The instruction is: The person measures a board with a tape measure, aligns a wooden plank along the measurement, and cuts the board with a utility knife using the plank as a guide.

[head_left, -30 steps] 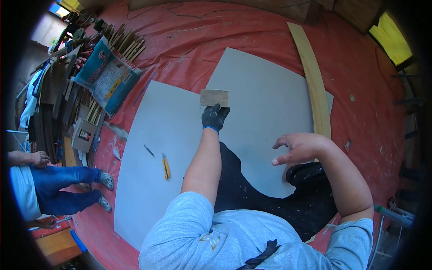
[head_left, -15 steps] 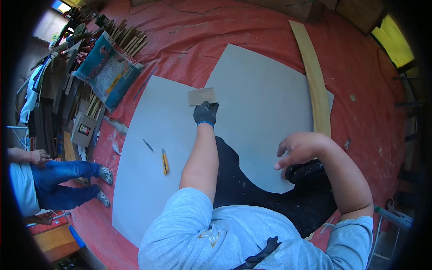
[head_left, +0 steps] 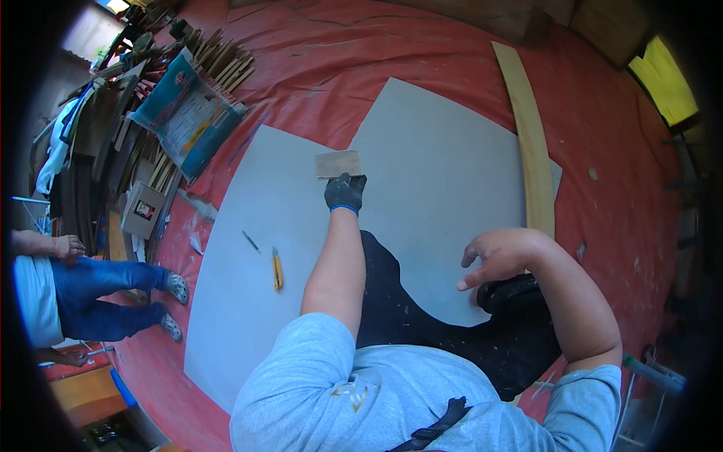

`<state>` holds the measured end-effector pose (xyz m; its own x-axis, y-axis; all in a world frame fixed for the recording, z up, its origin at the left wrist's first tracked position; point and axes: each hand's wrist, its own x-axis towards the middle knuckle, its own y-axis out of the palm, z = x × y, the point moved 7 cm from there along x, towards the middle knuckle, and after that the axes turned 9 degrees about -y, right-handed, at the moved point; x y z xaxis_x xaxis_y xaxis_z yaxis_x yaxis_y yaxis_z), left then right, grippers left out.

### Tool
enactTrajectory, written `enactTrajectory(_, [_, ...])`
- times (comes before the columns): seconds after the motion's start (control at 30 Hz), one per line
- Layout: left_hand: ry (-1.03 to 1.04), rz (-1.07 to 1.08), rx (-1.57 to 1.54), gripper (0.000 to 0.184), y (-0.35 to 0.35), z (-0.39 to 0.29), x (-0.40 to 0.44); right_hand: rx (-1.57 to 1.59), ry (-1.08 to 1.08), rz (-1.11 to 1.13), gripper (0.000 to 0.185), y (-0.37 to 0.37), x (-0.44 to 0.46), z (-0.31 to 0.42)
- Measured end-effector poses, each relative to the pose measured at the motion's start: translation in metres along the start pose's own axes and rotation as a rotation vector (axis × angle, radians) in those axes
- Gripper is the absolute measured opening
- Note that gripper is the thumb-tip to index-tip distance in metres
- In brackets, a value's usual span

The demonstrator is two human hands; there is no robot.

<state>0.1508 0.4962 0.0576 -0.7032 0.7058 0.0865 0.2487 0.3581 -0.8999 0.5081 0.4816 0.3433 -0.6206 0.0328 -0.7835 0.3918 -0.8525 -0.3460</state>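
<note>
My left hand [head_left: 345, 193], in a dark glove with a blue cuff, is closed on the near edge of a small flat beige rectangular piece [head_left: 338, 163]. It holds the piece at the notch along the far edge of a large light-grey sheet [head_left: 444, 166]. A yellow utility knife [head_left: 277, 270] and a thin dark pointed tool [head_left: 251, 242] lie on the sheet, left of that arm. Bare and bent at the wrist, my right hand [head_left: 497, 258] hovers by my knee over the sheet's right part, fingers apart, with nothing in it.
Along the sheet's right side lies a long wooden strip [head_left: 527, 135]. Red tarp [head_left: 301, 60] covers the floor. At the left are a blue bag [head_left: 188, 117], stacked timber pieces [head_left: 226, 64], a box [head_left: 141, 211] and a standing person in jeans [head_left: 113, 294].
The whole view has shifted slightly. My left hand keeps hold of the beige piece in almost the same place on the sheet, and my right hand has barely moved.
</note>
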Motion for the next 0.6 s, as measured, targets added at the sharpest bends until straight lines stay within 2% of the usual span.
enactTrajectory(0.07, [-0.001, 0.0, 0.026, 0.051, -0.004, -0.001, -0.001, 0.001, -0.004, -0.013, 0.082, 0.0, 0.001, -0.002])
enactTrajectory(0.17, [0.032, 0.178, 0.07, 0.054, 0.001, 0.014, 0.008, 0.025, 0.015, -0.024, 0.082, -0.002, 0.001, -0.004])
enactTrajectory(0.27, [0.141, 0.589, 0.39, 0.056, -0.002, 0.024, -0.007, 0.086, 0.033, -0.046, 0.081, -0.003, -0.007, -0.005])
enactTrajectory(0.33, [0.258, 0.687, 0.595, 0.055, 0.005, 0.058, -0.012, 0.104, 0.015, -0.094, 0.08, -0.01, -0.015, -0.006])
enactTrajectory(0.4, [0.233, 0.759, 0.702, 0.061, -0.004, 0.1, -0.013, 0.128, -0.046, -0.171, 0.078, -0.015, -0.024, -0.011])
enactTrajectory(0.43, [0.172, 0.866, 0.719, 0.062, 0.018, 0.151, -0.011, 0.141, -0.08, -0.206, 0.077, -0.015, -0.029, -0.014])
enactTrajectory(0.53, [0.27, 0.748, 0.806, 0.049, -0.012, 0.204, -0.026, 0.178, -0.116, -0.286, 0.074, -0.009, -0.036, -0.028])
enactTrajectory(0.6, [0.26, 0.692, 0.882, 0.046, -0.031, 0.254, -0.07, 0.246, -0.088, -0.297, 0.072, -0.012, -0.042, -0.024])
